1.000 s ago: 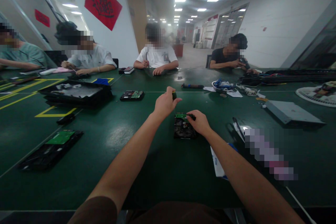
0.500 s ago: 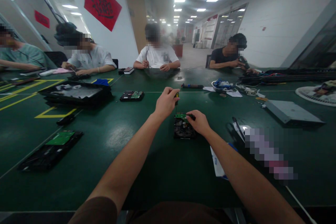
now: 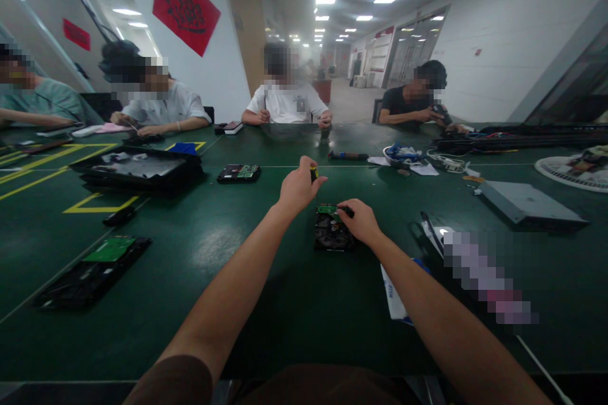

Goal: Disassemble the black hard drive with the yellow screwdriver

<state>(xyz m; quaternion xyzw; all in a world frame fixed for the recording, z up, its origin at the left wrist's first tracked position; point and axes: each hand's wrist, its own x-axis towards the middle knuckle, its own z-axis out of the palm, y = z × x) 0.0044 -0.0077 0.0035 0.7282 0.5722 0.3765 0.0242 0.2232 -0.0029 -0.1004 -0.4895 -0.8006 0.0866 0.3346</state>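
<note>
A hard drive (image 3: 334, 235) with a green circuit board (image 3: 327, 209) at its far end lies on the table in front of me. My left hand (image 3: 300, 185) is wrapped round the yellow and black handle of a screwdriver (image 3: 314, 173), held upright, its thin shaft pointing down at the board's far left corner. The thumb stands off the handle. My right hand (image 3: 360, 220) is closed at the drive's right side, pinching a slim dark tool (image 3: 346, 209) whose exact kind I cannot make out; its end is over the board.
Other hard drives lie farther off (image 3: 239, 173) and at the left (image 3: 95, 271). Black trays (image 3: 137, 168) stand back left. A dark tool (image 3: 348, 155), a bowl (image 3: 403, 154) and a grey metal case (image 3: 532, 202) are beyond and right. Several people sit opposite.
My left thumb has come away from the screwdriver handle, and the handle has shifted slightly left. My right hand and the hard drive stay put. The person opposite has moved one hand.
</note>
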